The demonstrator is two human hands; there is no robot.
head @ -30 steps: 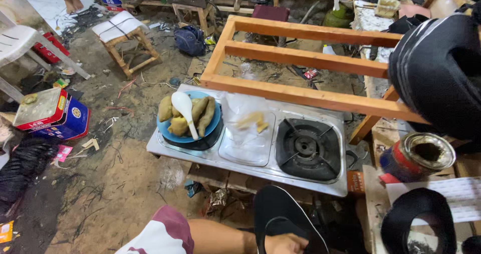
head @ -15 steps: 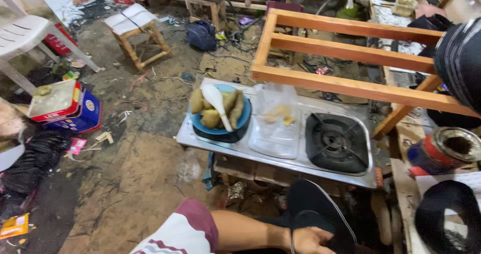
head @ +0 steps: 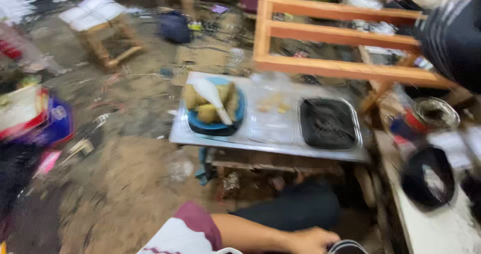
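The left hand [head: 311, 240] reached across the bottom of the view toward a dark rounded thing [head: 346, 246] at five o'clock; blur hid whether it grasped it, so I cannot tell. The right hand was out of view. At twelve o'clock from that hand stood a steel stove surface [head: 265, 141], low over the dirt floor [head: 115, 194]. A blue bowl [head: 215, 126] of yellowish pieces under a white scoop [head: 210, 94] sat on its left burner, the black burner [head: 328, 123] at right left bare.
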